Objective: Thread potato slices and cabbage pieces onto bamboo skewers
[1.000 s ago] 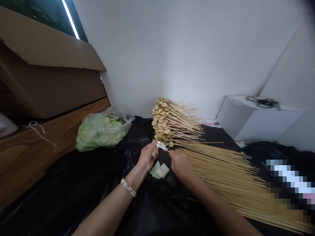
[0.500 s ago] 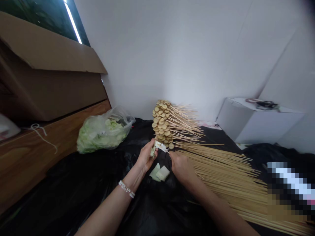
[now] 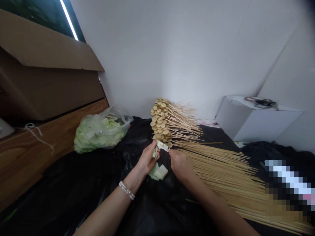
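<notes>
My left hand (image 3: pixel 147 158) is closed on pale green cabbage pieces (image 3: pixel 155 152), its thumb pointing up. My right hand (image 3: pixel 179 163) is a fist around a thin wooden skewer, most of which is hidden by the fingers. Between the two hands, white cabbage pieces (image 3: pixel 162 146) sit threaded on that skewer, close to my right fingers. Just below the hands, a few loose cut cabbage leaves (image 3: pixel 161 172) lie on the black plastic sheet (image 3: pixel 152 206). Right behind the hands rises a stack of skewered round slices (image 3: pixel 160 121), potato by their look, with sticks pointing right.
Many bare skewers (image 3: pixel 221 173) are spread at the right. A clear bag of cut cabbage (image 3: pixel 98 132) stands to the left, beside a wooden ledge (image 3: pixel 59 131) carrying a cardboard box (image 3: pixel 61 91). A white box (image 3: pixel 256 119) stands at the back right, near the wall (image 3: pixel 197 49).
The threaded cabbage has slid slightly along the skewer towards my right hand, and less bare stick shows there. The whole view has shifted a little. Both hands keep their hold.
</notes>
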A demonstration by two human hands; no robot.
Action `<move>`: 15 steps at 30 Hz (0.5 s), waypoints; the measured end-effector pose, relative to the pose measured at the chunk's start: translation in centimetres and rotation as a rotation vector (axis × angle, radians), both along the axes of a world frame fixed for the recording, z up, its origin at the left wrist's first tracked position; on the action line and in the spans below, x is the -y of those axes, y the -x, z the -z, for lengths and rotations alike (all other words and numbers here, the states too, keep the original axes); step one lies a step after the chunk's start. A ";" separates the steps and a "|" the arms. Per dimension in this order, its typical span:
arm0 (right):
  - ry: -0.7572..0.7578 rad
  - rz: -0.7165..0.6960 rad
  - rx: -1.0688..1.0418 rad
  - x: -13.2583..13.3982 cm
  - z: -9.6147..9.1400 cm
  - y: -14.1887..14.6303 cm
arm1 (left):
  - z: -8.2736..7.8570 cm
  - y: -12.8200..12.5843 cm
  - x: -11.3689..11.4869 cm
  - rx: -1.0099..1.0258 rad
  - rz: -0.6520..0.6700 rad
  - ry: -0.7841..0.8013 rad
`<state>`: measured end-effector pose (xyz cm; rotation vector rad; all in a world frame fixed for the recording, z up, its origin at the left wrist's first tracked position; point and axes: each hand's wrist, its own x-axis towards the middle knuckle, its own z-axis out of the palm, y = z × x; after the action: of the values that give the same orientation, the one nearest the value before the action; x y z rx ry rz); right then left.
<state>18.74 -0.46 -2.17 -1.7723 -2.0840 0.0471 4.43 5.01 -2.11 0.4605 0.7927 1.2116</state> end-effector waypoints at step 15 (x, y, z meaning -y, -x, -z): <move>-0.187 -0.056 -0.366 -1.1 0.7 -0.7 | 0.0 0.9 0.0 0.278 0.253 0.105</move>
<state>19.42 0.60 -2.89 -1.4701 -1.8104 0.1731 3.54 5.06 -2.08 0.2878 0.5385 0.9667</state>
